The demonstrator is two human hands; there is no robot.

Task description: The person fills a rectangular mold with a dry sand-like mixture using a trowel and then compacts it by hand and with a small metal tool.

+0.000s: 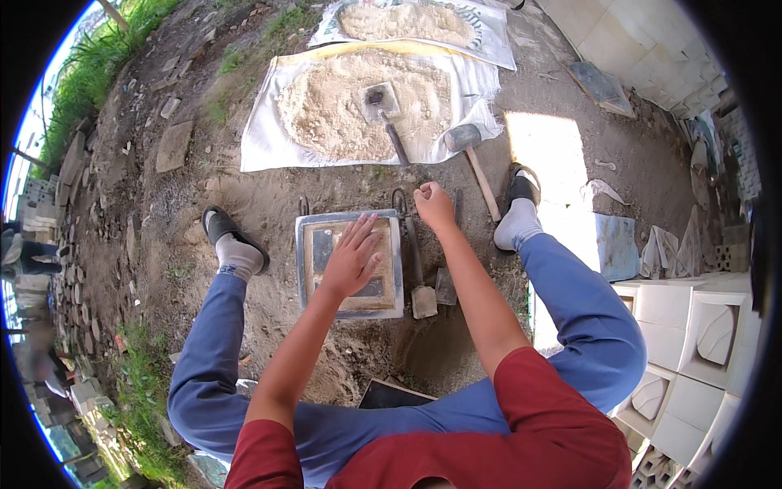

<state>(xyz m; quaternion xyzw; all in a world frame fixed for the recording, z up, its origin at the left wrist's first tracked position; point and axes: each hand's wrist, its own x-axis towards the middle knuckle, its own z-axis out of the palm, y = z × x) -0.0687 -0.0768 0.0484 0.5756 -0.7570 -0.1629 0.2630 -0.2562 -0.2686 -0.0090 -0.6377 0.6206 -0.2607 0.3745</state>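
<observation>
Between my feet on the dirt lies a square metal frame mould (pixel 398 281), with sandy material and darker flat patches inside it. My left hand (pixel 352 254) is spread flat over the mould's right half, fingers stretched out and palm down; whether it touches the surface I cannot tell. Just beyond the mould's far right corner is my right hand (pixel 434 205), its fingers curled closed; anything inside them is hidden. Beside the mould's right edge lies a dark bar tool with a block-shaped end (pixel 424 302), and a second small block (pixel 445 287) sits next to it.
Ahead, a white sack sheet (pixel 259 134) bears pale sandy powder (pixel 318 106) with a square-bladed trowel (pixel 396 140) in it. A mallet (pixel 483 181) lies near my right foot. Another powder-covered sack (pixel 326 28) is farther off. Pale blocks (pixel 672 314) are stacked at right.
</observation>
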